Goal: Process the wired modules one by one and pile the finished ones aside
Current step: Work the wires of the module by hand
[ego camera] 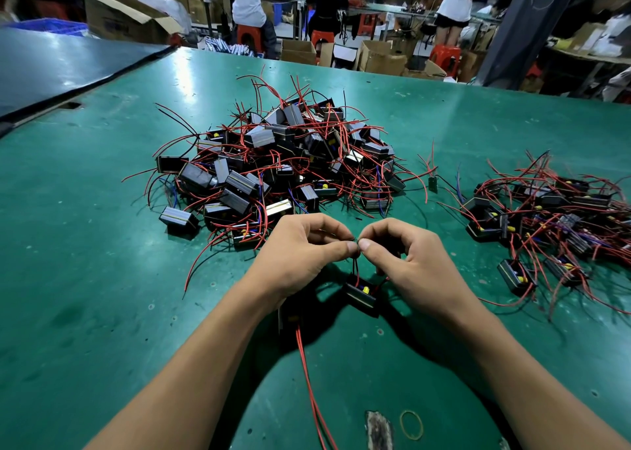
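The left hand (pixel 300 258) and right hand (pixel 409 265) each have a grip pinching the thin wire ends (pixel 355 267) of a small black box module (pixel 362 294) low over the green counter (pixel 102 279); it looks like wire twisting, and next it should join the smaller tangled pile (pixel 553 217) at the right.

**One head-worn wide-angle view, forward and down over the table (pixel 102 279)**

We looked from the person's own head, close above the left hand (pixel 300 255) and right hand (pixel 409 265), which met on a wire (pixel 355 267) at mid-frame, with both forearms running in from the bottom edge. Just beyond the hands we had the large heap of modules (pixel 280 162) at centre and a smaller heap (pixel 546 217) against the right edge. The wide lens bowed the table's far edge, and along the top we took in distant people (pixel 247 2) at other benches.
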A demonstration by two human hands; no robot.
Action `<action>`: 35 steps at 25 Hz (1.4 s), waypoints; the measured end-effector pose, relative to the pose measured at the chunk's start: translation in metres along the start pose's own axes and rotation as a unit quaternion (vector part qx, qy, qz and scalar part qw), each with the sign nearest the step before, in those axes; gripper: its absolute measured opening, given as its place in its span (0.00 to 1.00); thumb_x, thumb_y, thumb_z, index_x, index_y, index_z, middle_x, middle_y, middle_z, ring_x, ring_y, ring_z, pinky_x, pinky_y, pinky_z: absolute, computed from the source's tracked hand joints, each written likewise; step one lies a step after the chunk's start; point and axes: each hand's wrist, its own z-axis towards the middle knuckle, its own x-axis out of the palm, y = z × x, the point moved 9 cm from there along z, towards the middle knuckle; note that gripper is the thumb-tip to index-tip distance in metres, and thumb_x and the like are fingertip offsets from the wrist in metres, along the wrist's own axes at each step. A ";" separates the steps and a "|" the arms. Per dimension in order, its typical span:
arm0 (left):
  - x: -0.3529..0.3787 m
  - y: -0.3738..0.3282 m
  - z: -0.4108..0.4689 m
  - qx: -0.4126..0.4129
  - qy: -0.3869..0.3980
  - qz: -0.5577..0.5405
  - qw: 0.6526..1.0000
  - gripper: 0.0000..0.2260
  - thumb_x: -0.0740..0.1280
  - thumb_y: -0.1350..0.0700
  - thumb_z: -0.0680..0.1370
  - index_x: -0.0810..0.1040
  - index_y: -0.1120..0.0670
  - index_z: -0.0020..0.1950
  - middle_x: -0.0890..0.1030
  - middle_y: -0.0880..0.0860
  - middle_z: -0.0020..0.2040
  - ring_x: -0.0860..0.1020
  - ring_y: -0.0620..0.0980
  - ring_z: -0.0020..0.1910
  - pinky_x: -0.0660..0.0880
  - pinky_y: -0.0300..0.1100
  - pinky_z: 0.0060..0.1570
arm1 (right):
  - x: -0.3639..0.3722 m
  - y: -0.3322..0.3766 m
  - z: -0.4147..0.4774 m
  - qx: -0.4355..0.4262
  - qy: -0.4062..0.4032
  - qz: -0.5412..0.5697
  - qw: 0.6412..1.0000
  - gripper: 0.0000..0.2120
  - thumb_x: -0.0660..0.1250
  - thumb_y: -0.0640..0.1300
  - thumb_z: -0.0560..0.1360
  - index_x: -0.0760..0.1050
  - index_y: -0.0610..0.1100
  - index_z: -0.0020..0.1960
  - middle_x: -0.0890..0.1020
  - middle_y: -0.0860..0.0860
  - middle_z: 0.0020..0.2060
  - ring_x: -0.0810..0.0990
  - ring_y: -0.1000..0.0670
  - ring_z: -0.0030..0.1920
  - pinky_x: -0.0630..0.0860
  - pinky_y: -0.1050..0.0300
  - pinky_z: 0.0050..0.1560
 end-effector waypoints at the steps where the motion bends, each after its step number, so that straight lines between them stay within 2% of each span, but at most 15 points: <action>1: 0.000 0.000 0.000 0.003 -0.002 0.000 1.000 0.04 0.76 0.62 0.72 0.83 0.56 0.43 0.85 0.53 0.37 0.82 0.44 0.36 0.78 0.36 0.42 | 0.000 0.000 0.000 -0.003 -0.001 -0.001 1.000 0.05 0.71 0.42 0.77 0.80 0.49 0.44 0.79 0.59 0.32 0.73 0.59 0.33 0.70 0.65 0.36; 7: -0.001 -0.005 -0.001 0.026 -0.017 0.018 0.999 0.04 0.77 0.61 0.71 0.84 0.55 0.41 0.85 0.51 0.36 0.81 0.41 0.34 0.76 0.32 0.38 | -0.004 0.007 -0.001 -0.041 -0.016 -0.048 0.998 0.03 0.72 0.48 0.75 0.81 0.51 0.43 0.81 0.59 0.34 0.76 0.58 0.34 0.74 0.64 0.36; 10: -0.002 -0.004 0.000 0.026 -0.025 0.032 0.999 0.04 0.77 0.60 0.71 0.84 0.53 0.40 0.85 0.51 0.36 0.82 0.43 0.35 0.77 0.35 0.40 | -0.005 0.018 -0.001 -0.090 -0.020 -0.110 0.990 0.04 0.74 0.50 0.74 0.81 0.51 0.43 0.82 0.59 0.36 0.78 0.56 0.36 0.72 0.69 0.38; 12: -0.002 -0.006 0.001 0.035 -0.023 0.046 0.998 0.04 0.77 0.60 0.71 0.84 0.52 0.41 0.86 0.51 0.37 0.83 0.44 0.37 0.79 0.38 0.42 | -0.006 0.020 -0.001 -0.099 -0.029 -0.125 0.987 0.04 0.75 0.47 0.74 0.81 0.50 0.43 0.81 0.58 0.35 0.78 0.56 0.36 0.71 0.70 0.38; 16: 0.003 -0.010 0.000 0.061 -0.001 0.064 0.996 0.03 0.76 0.60 0.72 0.84 0.55 0.43 0.86 0.50 0.39 0.84 0.45 0.39 0.79 0.35 0.43 | -0.008 0.012 -0.001 -0.046 -0.031 -0.077 0.995 0.07 0.72 0.44 0.77 0.82 0.47 0.40 0.81 0.55 0.32 0.75 0.59 0.33 0.70 0.67 0.36; 20: 0.005 -0.013 -0.002 0.067 0.016 0.073 0.995 0.04 0.77 0.60 0.71 0.85 0.55 0.45 0.86 0.50 0.40 0.84 0.43 0.40 0.78 0.34 0.43 | -0.005 0.001 0.001 0.032 -0.002 -0.023 0.999 0.11 0.70 0.46 0.78 0.82 0.44 0.39 0.78 0.45 0.31 0.71 0.54 0.33 0.68 0.53 0.36; 23: 0.006 -0.013 -0.002 0.065 0.022 0.081 0.994 0.05 0.77 0.60 0.71 0.85 0.55 0.45 0.86 0.50 0.40 0.84 0.43 0.40 0.78 0.34 0.44 | -0.006 -0.003 0.002 0.058 0.004 -0.011 0.998 0.12 0.70 0.48 0.77 0.82 0.43 0.39 0.75 0.49 0.30 0.70 0.53 0.33 0.66 0.54 0.37; 26: 0.004 -0.013 -0.002 0.062 0.009 0.082 0.995 0.04 0.76 0.61 0.72 0.85 0.56 0.46 0.86 0.50 0.40 0.84 0.44 0.41 0.79 0.34 0.45 | -0.009 -0.003 0.003 0.057 0.010 -0.006 0.998 0.10 0.71 0.49 0.77 0.83 0.45 0.40 0.80 0.49 0.31 0.74 0.54 0.34 0.71 0.57 0.38; 30: 0.003 -0.010 -0.002 0.045 0.002 0.076 0.996 0.04 0.76 0.61 0.72 0.84 0.57 0.45 0.86 0.51 0.39 0.84 0.45 0.40 0.79 0.34 0.43 | -0.014 0.005 0.002 0.007 -0.020 -0.063 0.998 0.06 0.73 0.47 0.76 0.83 0.51 0.40 0.83 0.53 0.33 0.78 0.48 0.35 0.74 0.53 0.39; 33: 0.004 -0.009 -0.002 0.040 0.002 0.073 0.997 0.04 0.77 0.61 0.71 0.84 0.57 0.44 0.86 0.51 0.38 0.83 0.43 0.37 0.78 0.33 0.41 | -0.014 0.012 0.001 -0.026 -0.029 -0.084 0.996 0.07 0.73 0.46 0.76 0.82 0.52 0.39 0.81 0.57 0.32 0.76 0.54 0.33 0.73 0.59 0.38; 35: 0.005 -0.010 -0.002 0.046 0.007 0.076 0.996 0.04 0.76 0.62 0.71 0.85 0.58 0.45 0.86 0.51 0.37 0.82 0.41 0.35 0.76 0.32 0.40 | -0.011 0.008 0.002 -0.013 -0.017 -0.074 0.997 0.07 0.72 0.46 0.77 0.82 0.49 0.39 0.81 0.53 0.32 0.74 0.57 0.33 0.72 0.59 0.38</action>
